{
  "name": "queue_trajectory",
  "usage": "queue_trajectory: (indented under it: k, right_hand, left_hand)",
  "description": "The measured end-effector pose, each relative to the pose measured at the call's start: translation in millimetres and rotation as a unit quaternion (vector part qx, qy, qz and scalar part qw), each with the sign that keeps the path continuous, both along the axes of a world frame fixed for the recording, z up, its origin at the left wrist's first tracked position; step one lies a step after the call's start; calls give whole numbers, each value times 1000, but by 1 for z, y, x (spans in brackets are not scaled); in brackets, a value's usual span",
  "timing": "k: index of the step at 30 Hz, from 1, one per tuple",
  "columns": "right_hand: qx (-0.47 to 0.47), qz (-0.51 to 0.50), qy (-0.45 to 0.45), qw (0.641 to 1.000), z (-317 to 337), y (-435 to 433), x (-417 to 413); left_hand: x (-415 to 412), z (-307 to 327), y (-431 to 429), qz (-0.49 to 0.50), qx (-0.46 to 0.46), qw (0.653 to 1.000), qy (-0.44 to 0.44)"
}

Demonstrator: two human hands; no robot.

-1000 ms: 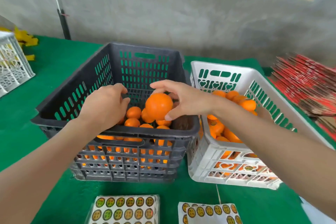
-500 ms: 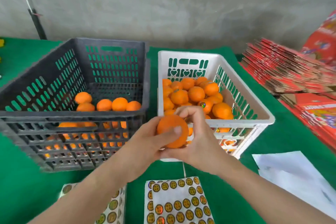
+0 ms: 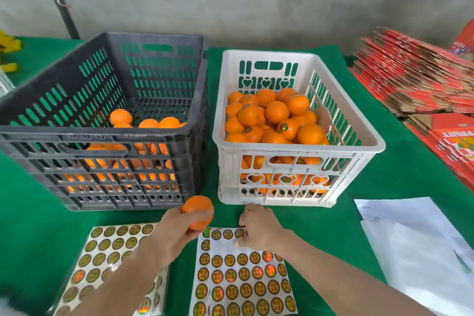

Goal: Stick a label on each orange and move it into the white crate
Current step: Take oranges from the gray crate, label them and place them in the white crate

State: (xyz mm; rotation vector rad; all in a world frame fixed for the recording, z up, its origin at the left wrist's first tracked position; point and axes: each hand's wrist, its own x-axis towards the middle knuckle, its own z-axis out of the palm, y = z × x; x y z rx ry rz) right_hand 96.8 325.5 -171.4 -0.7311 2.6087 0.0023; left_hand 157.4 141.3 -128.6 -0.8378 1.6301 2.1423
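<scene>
at the far left the dark grey crate holds the unlabelled oranges, low in the bottom. in front of it lies a sheet of round labels, partly under the left forearm. the left hand has its fingers curled round one orange, holding it clear of the green table cover, just above the top edge of the second label sheet. the right hand is down on that sheet's top row, fingertips bent onto the paper beside a label; whether it already pinches one i cannot tell, since the fingers hide their own tips.

the step in hand looks like peeling. it would go best by lifting a label from its edge with a nail, keeping the sheet flat under the other fingers, and turning the orange so a smooth cheek faces up, then pressing the label from centre outward.

to the right the white crate is well filled with labelled oranges; white papers and red flattened cartons lie beyond.
</scene>
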Motion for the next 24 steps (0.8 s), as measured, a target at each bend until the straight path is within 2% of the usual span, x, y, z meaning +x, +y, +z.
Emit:
queue_trajectory:
  k: [7, 10, 12, 14, 17, 18, 22, 24]
  right_hand:
    - [-139, -54, 39, 988, -3, 8, -2]
    - [-244, -86, 17, 966, 1, 12, -1]
    - [-291, -92, -9, 952, 8, 11, -3]
    - [-321, -85, 2, 943, 15, 11, -3]
    - [-325, -41, 142, 934, 14, 13, 8]
    - [-335, -27, 158, 929, 12, 13, 15]
    - [-310, -55, 80, 946, 1, 5, 39]
    - [-294, -78, 84, 949, -5, 2, 41]
  left_hand:
    - [12, -17, 2, 0, 52, 999, -3]
    - [13, -19, 6, -76, 53, 995, 23]
    - [11, -16, 11, -135, 34, 990, 32]
    - [8, -11, 16, -161, 24, 986, 34]
    - [3, -14, 20, -117, 45, 992, 25]
    - [3, -15, 20, -102, 56, 993, 21]
    - [1, -16, 22, -69, 101, 992, 8]
    - [0, -16, 23, -50, 120, 992, 3]
